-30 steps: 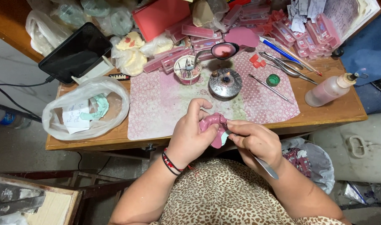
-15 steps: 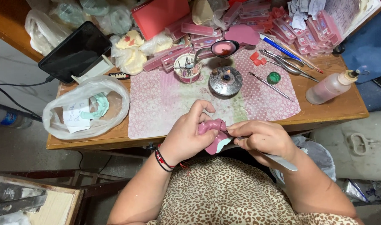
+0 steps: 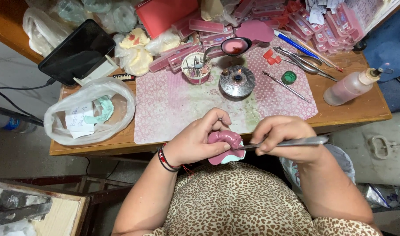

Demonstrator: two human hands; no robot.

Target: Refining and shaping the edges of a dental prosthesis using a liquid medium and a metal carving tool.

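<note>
My left hand (image 3: 200, 142) grips the pink wax mold (image 3: 226, 144) at the surface's (image 3: 353, 111) six o'clock edge; my right hand (image 3: 283, 140) pinches a metal tool (image 3: 291, 142), tip touching the mold at its three o'clock.

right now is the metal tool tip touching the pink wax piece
Touching: the head view shows the thin metal tool tip meeting the pink horseshoe-shaped wax piece, no gap.

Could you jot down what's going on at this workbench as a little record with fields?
Left hand: grips a pink horseshoe-shaped wax piece
Right hand: holds a slim metal tool, tip against the wax piece
Mat: pink patterned, on the wooden bench
On mat: small lit burner, cup of tools
Far right: squeeze bottle
Left: plastic bag, dark tablet
</note>
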